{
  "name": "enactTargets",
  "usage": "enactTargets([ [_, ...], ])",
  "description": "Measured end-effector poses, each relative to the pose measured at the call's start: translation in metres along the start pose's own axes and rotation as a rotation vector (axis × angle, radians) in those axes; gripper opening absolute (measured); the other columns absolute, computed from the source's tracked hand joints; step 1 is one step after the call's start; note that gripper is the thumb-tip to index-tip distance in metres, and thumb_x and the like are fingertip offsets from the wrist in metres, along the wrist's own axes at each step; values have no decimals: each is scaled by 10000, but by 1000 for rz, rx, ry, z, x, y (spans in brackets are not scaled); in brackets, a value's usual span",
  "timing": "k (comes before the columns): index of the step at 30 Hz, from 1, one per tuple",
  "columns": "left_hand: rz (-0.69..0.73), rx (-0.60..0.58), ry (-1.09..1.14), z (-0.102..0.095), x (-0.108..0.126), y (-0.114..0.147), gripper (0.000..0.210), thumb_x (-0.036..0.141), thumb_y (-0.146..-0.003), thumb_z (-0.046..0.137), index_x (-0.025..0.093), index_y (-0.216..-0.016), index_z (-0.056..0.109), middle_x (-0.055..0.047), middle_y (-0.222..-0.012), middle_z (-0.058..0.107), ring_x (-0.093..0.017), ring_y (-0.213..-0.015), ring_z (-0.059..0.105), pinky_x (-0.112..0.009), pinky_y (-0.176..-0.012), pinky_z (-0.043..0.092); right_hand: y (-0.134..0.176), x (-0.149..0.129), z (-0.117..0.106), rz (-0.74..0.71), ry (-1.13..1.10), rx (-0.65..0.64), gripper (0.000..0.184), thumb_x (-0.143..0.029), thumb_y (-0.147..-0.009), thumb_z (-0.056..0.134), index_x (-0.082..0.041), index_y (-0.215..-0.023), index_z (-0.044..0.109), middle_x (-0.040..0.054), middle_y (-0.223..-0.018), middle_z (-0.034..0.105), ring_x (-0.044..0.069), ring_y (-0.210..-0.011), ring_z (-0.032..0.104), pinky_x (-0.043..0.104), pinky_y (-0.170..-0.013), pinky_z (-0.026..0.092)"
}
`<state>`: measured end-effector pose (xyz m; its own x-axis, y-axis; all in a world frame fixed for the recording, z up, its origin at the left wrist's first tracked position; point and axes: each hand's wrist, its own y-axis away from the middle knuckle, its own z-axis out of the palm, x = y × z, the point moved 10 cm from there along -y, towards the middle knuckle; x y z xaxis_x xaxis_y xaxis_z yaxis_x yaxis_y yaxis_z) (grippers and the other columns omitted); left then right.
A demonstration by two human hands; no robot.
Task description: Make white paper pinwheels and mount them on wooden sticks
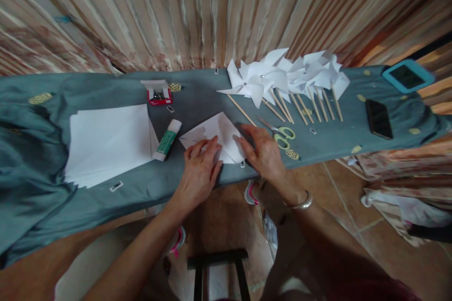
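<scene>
A white sheet of paper [224, 124] with folds or cut lines lies on the cloth-covered table in front of me. My left hand [202, 164] rests on its near left part, fingers spread and pressing down. At the paper's right edge is my right hand [264, 153], with thumb and forefinger apart and the thumb touching the edge. Green-handled scissors [282, 136] lie just beyond my right hand. A glue stick [167, 140] lies left of the paper, near a stack of white sheets [109, 143].
Several white paper pinwheels [261, 77] on wooden sticks lie along the back. A small red box [159, 96] of metal pieces stands open at back left. A phone [378, 119] and a blue-framed device [407, 76] lie at right. Curtains hang behind; a dark stool [218, 258] is below.
</scene>
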<state>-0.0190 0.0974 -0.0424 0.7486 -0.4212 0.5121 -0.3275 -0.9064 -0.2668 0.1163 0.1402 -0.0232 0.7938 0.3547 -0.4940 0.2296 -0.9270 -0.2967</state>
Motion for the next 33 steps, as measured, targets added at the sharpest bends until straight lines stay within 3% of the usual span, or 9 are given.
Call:
enactTargets([
  [4,-21,13,62,-1,-3,-1,480,198,-938,441,149,-1409,360,-135,-1220,644,-284,-1228,469,-494,-1003,357,-4,9,5,-11,-6,-11,379,-350,-933,500,-145,-1244,565,152,-1197,666,292,-1125,613,462,-975,488],
  [16,-13,97,147,-15,-8,2,472,164,-913,467,188,-1377,383,-115,-1157,593,-223,-1069,578,-401,-929,497,-5,9,6,0,-58,-30,377,-314,-897,544,-118,-1215,599,150,-1113,701,270,-1015,660,426,-910,531],
  [23,-55,87,41,-30,-27,9,281,167,-912,459,181,-1166,579,-44,-862,622,-194,-819,616,-326,-777,523,-7,17,6,70,-52,-37,377,-321,-887,559,-109,-1194,618,144,-1032,717,258,-923,677,422,-880,535],
  [28,-83,57,72,-39,-34,20,226,295,-947,470,184,-1034,646,-41,-860,670,-170,-779,662,-277,-726,531,-12,17,7,53,-68,-54,402,-318,-894,540,-112,-1235,600,156,-1132,695,253,-973,669,407,-907,525],
  [33,-99,35,14,-42,-30,32,343,356,-972,403,167,-1181,597,-99,-1094,694,-209,-931,690,-331,-796,560,-15,6,16,-7,-54,-73,393,-262,-887,521,-103,-1240,587,162,-1182,681,269,-1043,655,407,-942,508],
])
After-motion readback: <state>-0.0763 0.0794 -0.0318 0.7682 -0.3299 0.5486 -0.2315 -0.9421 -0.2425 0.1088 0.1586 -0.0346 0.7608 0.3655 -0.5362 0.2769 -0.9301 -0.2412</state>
